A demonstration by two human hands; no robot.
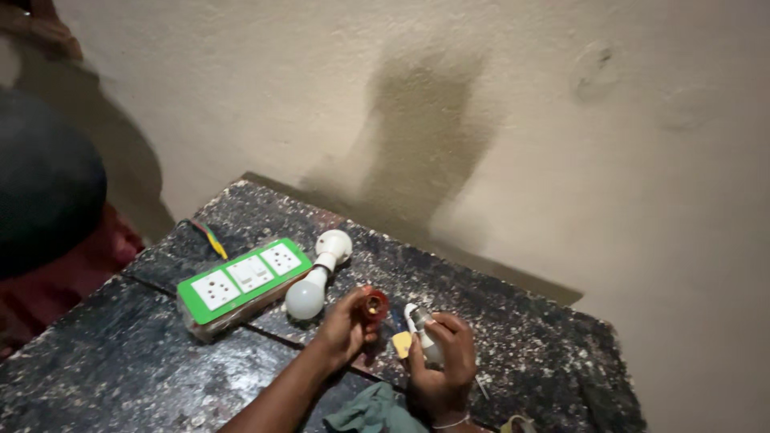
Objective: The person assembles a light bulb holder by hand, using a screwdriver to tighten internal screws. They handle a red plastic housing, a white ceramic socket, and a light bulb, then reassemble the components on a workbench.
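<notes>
Head view: left hand (345,321) grips a red lamp holder (373,305), right hand (441,365) closed on a white bulb (423,333) above the bench (521,337); bulb and holder apart, not joined.

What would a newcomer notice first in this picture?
The green and white socket board at the left of the dark speckled table, with a white bulb in a holder lying beside it. Near the front edge, the left hand holds a red lamp holder and the right hand a white bulb.
</notes>
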